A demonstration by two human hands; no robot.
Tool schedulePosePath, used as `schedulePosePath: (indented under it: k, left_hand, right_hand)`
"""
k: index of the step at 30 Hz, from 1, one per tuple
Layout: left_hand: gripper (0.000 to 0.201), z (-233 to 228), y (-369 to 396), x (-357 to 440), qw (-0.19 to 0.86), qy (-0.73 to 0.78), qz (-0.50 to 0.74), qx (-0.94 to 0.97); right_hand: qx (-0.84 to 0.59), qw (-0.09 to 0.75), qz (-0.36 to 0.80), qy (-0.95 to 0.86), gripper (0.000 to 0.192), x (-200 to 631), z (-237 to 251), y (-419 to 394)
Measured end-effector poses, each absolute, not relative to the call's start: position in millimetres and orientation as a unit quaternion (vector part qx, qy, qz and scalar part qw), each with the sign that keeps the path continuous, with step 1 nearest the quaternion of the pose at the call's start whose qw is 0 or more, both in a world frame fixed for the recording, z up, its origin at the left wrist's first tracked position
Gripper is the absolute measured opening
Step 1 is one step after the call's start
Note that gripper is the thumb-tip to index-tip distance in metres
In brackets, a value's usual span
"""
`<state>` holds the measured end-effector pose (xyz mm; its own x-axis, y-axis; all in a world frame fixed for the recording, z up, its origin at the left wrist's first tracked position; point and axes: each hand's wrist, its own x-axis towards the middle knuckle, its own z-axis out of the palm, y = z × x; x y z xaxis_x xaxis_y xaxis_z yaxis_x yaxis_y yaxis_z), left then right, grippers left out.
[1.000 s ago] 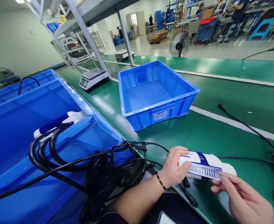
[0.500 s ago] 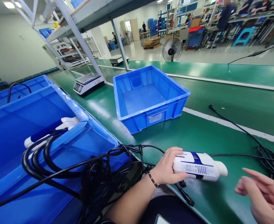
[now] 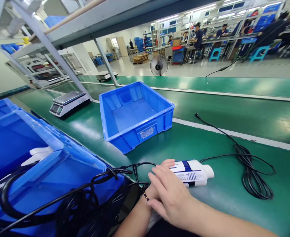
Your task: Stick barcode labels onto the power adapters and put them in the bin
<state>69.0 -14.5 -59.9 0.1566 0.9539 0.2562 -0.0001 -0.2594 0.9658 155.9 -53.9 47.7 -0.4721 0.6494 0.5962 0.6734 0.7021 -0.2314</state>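
Down low, the right hand [image 3: 171, 197] is lying open-fingered across the left hand [image 3: 163, 171], which is gripping the near end of a white-and-blue device [image 3: 191, 172] lying on the green worktop [image 3: 209, 141]. Beyond them is sitting a blue bin [image 3: 135, 115], with a coiled black cable [image 3: 253, 171] off to the right.

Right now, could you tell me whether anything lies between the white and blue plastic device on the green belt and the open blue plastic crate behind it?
Nothing visible does: only bare green belt separates the white and blue plastic device from the open blue plastic crate. The coiled black cable lies off to the right.
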Motion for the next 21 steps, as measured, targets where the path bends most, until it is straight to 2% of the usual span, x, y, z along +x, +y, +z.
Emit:
schedulePosePath:
  k: [5, 9, 12, 14, 17, 21]
  left_hand:
    - [0.054, -54, -17, 65, 0.471, 0.382, 0.495, 0.622]
    - [0.061, -33, -11, 53, 0.456, 0.345, 0.429, 0.699]
    - [0.071, -25, -7, 50, 0.414, 0.312, 0.374, 0.769]
    - [0.077, -24, -6, 49, 0.401, 0.309, 0.366, 0.781]
    - [0.077, -26, -6, 49, 0.402, 0.307, 0.367, 0.781]
    - [0.077, -27, -7, 50, 0.402, 0.306, 0.368, 0.78]
  right_hand:
    - [-0.461, 0.238, 0.016, -0.855, 0.076, 144, 28, -21]
    - [-0.492, 0.182, 0.036, -0.85, 0.081, 186, 25, -12]
    - [-0.537, 0.163, 0.026, -0.827, 0.076, 242, 14, -13]
    - [-0.559, 0.188, 0.021, -0.807, 0.068, 283, 2, -16]
    - [-0.616, 0.288, 0.031, -0.733, 0.062, 331, -17, -27]
    - [-0.68, 0.393, 0.082, -0.614, 0.047, 351, -31, -42]
